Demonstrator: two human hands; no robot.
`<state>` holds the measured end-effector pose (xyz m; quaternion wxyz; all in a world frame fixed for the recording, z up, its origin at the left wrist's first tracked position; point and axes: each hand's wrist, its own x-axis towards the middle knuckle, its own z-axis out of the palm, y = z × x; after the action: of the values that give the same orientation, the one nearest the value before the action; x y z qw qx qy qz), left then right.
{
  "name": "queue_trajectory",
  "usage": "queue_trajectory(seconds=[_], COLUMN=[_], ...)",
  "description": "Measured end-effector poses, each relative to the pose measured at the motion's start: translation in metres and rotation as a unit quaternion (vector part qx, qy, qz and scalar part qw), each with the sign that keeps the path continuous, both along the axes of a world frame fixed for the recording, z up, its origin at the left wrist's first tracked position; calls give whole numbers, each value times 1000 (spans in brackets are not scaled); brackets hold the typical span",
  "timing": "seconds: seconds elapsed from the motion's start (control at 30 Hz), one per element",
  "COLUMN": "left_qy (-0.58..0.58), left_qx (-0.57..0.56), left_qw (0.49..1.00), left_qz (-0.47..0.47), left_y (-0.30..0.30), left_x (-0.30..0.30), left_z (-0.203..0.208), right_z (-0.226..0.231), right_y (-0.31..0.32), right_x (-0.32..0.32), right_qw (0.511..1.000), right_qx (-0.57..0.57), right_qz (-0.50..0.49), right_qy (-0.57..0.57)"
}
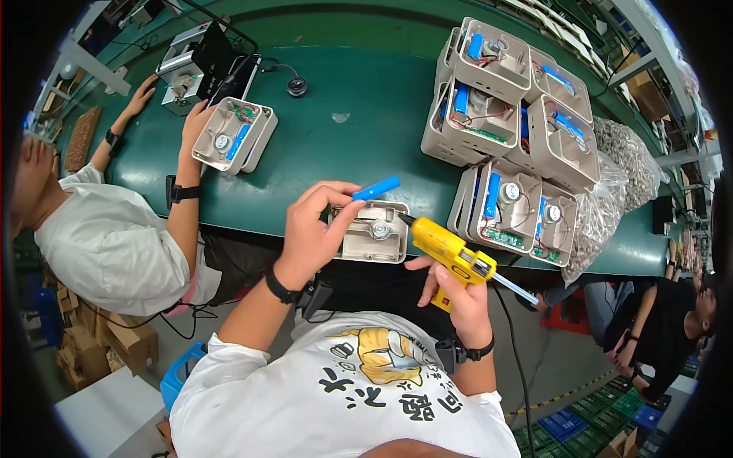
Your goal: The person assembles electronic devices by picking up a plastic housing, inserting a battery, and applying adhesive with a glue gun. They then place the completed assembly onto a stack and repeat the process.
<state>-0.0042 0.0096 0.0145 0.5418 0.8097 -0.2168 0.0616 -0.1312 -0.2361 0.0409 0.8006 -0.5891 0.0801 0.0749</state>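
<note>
L hand [317, 229] w/ blue cyl. [376, 188], R hand [460, 296] w/ glue gun [445, 246]

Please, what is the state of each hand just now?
Left hand: closed, pinching a blue cylinder near one end.
Right hand: closed, holding a yellow glue gun.

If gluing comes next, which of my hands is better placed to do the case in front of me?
Probably your right hand: it grips the glue gun, whose nozzle is by the upper right corner of the case. Your left hand holds a blue cylinder.
</note>
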Motion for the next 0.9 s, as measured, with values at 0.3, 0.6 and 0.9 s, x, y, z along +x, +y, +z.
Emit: queue_trajectory(seconds=[0.3,0.6,0.9], left_qy=[-61,2,44], left_qx=[-94,-145,-177], left_qw=[990,984,980], left_qz=[89,98,77], left_y=[-8,-12,-8], left_x=[-13,-12,-11], left_z=[-37,-34,-25], right_z=[12,14,28], right_y=[20,33,18], right_x=[44,54,28], right_qw=[978,951,975], right_qx=[-164,-259,-191], right_qz=[101,137,34], right_qy=[79,100,109])
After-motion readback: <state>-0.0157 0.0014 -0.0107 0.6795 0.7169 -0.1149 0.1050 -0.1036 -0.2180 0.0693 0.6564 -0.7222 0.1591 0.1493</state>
